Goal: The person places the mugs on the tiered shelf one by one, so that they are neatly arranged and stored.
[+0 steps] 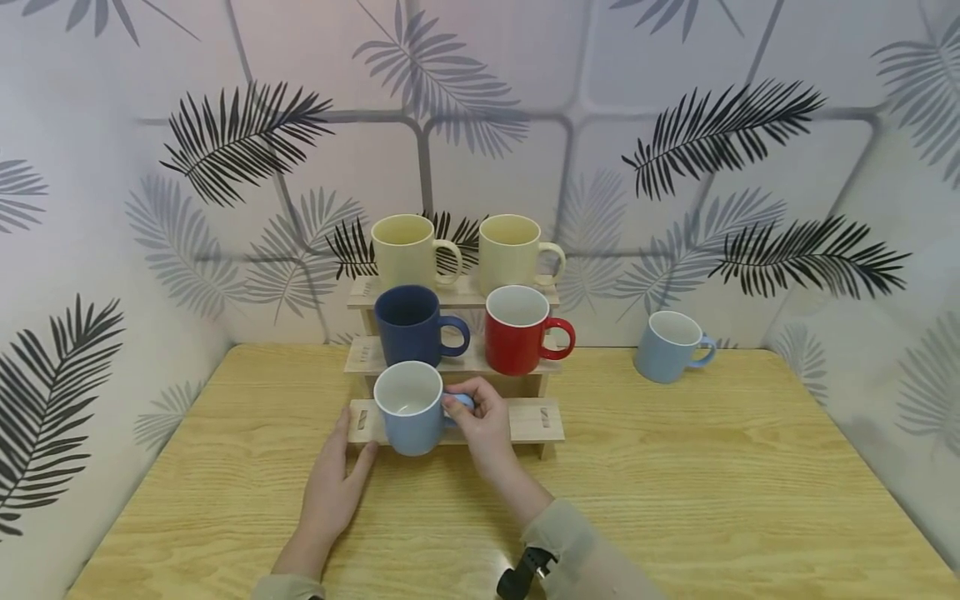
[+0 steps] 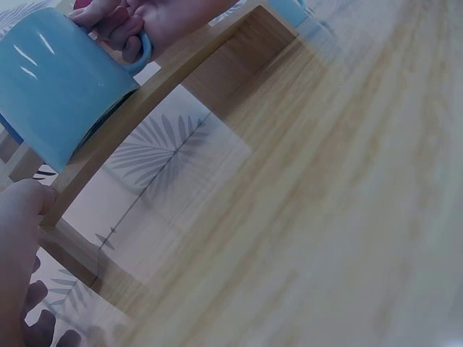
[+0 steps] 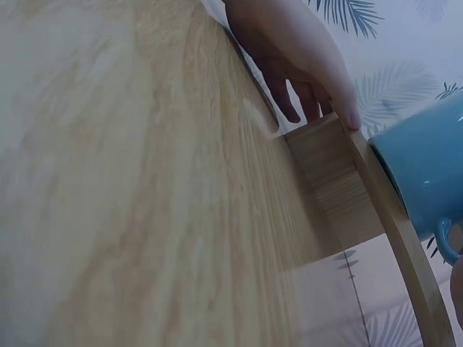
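Note:
My right hand pinches the handle of a light blue mug with a white inside. The mug stands upright on the left part of the lowest step of a three-step wooden rack. My left hand holds the left end of that step, its thumb at the front edge and the other fingers round the side. In the right wrist view, the left fingers reach past the rack's leg, and the mug's base sits at the board's top.
A dark blue mug and a red mug stand on the middle step. Two cream mugs occupy the top one. Another light blue mug stands at the back right of the wooden table, near the leaf-patterned wall.

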Motion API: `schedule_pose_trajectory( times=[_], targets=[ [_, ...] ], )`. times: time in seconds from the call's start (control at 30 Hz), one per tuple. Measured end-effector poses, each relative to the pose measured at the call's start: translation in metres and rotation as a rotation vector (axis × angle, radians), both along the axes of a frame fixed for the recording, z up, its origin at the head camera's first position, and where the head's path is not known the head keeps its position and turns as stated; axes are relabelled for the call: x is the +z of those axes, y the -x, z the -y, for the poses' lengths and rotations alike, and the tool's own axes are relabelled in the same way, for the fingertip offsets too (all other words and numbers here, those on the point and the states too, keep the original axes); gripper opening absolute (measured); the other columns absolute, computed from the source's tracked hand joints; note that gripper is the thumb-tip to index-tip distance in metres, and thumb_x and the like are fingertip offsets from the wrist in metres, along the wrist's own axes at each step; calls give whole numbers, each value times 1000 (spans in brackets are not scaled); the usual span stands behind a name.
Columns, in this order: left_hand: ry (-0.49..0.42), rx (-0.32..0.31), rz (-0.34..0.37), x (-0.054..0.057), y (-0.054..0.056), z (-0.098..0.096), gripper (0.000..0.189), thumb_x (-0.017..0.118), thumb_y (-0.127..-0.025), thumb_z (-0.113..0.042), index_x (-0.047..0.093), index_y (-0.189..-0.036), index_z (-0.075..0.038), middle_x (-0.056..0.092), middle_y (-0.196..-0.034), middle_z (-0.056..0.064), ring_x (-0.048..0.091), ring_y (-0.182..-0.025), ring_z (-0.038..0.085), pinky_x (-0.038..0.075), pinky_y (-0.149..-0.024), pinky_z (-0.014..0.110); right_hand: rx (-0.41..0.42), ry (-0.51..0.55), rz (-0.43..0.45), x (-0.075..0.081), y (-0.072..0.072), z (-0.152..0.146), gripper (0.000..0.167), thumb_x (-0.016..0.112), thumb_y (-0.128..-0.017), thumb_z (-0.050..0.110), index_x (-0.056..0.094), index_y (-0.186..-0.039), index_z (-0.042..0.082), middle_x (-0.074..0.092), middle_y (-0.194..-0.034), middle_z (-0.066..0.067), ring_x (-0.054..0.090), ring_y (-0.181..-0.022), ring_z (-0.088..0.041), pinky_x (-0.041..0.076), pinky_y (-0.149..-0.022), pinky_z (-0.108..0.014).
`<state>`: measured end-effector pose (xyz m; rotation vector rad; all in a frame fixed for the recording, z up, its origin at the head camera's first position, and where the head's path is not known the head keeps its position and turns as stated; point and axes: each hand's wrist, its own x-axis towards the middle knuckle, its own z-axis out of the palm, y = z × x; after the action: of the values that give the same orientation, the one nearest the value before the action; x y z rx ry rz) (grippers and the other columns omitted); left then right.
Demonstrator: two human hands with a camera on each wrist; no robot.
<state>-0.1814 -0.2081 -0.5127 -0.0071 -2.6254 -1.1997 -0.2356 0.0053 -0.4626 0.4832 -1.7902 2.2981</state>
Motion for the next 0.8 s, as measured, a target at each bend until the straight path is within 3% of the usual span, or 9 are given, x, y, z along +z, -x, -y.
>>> schedule_pose_trajectory(
  times=[0.3, 0.53, 0.63, 0.8],
  targets=[
    [-3, -5, -1, 0, 0, 1, 72, 43, -101, -43, 15, -152, -2, 22, -154, 20, 22, -140, 37, 18, -113, 52, 80, -180, 50, 7, 0, -10, 20, 65, -89, 3, 60, -107, -5, 63, -103, -12, 52, -94, -15, 46, -82, -22],
    [1, -4, -1, -1, 0, 0, 72, 44, -100, -43, 15, -152, -2, 23, -154, 21, 22, -140, 38, 19, -113, 52, 110, -381, 35, 36, -19, -23, 27, 65, -90, 7, 58, -114, -4, 60, -111, -14, 53, -104, -25, 47, -93, -33],
    [-2, -2, -1, 0, 0, -1, 71, 44, -101, -42, 15, -152, -2, 23, -154, 21, 23, -139, 38, 19, -113, 52, 121, -469, -3, 24, -15, -30, 39, 68, -90, 14, 55, -124, 0, 56, -119, -12, 52, -113, -28, 43, -101, -41],
    [0, -1, 7, 1, 0, 0, 72, 43, -100, -44, 15, -153, -3, 23, -154, 21, 22, -139, 39, 19, -112, 54, 139, -595, -52, 5, -10, -46, 55, 71, -87, 19, 49, -136, 9, 50, -129, -4, 48, -122, -24, 40, -104, -41]
  ],
)
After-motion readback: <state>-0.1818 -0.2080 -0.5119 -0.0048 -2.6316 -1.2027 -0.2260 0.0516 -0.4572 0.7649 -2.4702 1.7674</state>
